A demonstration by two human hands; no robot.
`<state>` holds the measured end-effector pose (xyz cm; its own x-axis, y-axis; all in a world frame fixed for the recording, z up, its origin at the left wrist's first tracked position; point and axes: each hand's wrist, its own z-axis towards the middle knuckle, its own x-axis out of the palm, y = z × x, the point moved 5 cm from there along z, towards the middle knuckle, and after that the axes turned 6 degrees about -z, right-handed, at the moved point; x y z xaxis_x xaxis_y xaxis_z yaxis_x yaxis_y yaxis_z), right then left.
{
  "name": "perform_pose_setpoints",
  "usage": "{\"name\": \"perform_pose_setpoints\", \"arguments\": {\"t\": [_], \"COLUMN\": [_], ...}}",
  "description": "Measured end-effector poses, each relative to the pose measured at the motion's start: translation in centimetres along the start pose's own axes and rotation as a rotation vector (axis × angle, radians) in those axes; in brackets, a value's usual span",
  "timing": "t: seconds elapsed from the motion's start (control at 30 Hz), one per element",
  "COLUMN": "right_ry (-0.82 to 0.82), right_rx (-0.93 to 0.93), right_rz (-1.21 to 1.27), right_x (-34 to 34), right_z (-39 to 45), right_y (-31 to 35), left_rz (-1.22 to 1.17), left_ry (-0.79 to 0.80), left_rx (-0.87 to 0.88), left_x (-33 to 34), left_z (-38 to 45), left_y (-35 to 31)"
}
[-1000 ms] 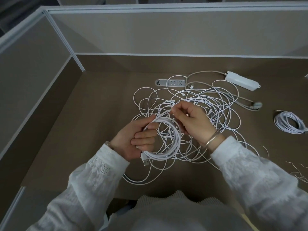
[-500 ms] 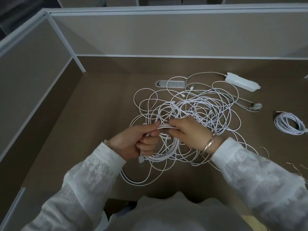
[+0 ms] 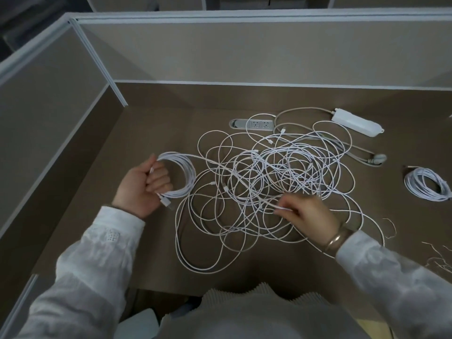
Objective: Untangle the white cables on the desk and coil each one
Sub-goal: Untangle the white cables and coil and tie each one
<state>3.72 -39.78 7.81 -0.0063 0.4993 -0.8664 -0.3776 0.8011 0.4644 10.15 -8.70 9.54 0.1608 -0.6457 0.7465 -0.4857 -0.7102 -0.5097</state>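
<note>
The left hand (image 3: 144, 185) is curled around a part-wound coil (image 3: 179, 174) of white cable, held out to the left of the pile with its USB plug poking out below the fist; from the top of that coil 1 strand runs rightward into the tangle (image 3: 274, 182), so this cable is not yet free. The right hand (image 3: 309, 212) sits at the near right edge of the tangle, its thumb and fingertips pinching a single strand there, the other fingers bent loosely; whether that strand belongs to the same cable as the coil cannot be told. The tangle itself lies spread over the middle of the desk (image 3: 151, 241), many loops crossing one another, with several small connectors showing among them. Well apart at the far right lies 1 finished coil (image 3: 426, 183), wound and set down on its own. So, by my reading, 1 cable is done, a 2nd is roughly part-way wound, and the bulk of the work remains: the pile looks to hold several more cables, though their count cannot be made out. Behind the tangle sit a recessed socket panel (image 3: 252, 124) and a white power strip (image 3: 355, 122) with its grey cord, which touch the far loops.
</note>
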Motion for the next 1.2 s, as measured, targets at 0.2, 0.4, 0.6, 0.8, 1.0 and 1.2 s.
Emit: {"name": "perform_pose_setpoints", "arguments": {"t": [0.2,0.4,0.6,0.8,1.0,1.2], "right_ry": [0.13,0.084,0.035,0.003,-0.084,-0.052], "right_rx": [-0.259,-0.247,-0.04,0.086,0.106,0.155], "right_rz": [-0.107,0.214,0.581,0.607,0.563,0.655], "right_x": [-0.4,-2.6,-3.3,-3.4,-3.5,-3.0], "right_z": [0.6,2.8,4.4,6.3,6.6,6.6], "right_y": [7.2,11.5,11.7,9.5,7.5,5.9], "left_rz": [0.173,0.375,0.414,0.32,0.221,0.073], "left_ry": [-0.037,-0.05,0.025,0.243,0.385,0.413], "left_rx": [-0.037,-0.046,-0.092,-0.31,-0.487,-0.655], "left_x": [1.6,3.6,5.1,7.4,8.2,7.9], "left_z": [1.0,0.6,0.2,-1.8,-2.5,-2.6], "left_y": [3.1,5.5,8.1,9.8,10.3,10.8]}}
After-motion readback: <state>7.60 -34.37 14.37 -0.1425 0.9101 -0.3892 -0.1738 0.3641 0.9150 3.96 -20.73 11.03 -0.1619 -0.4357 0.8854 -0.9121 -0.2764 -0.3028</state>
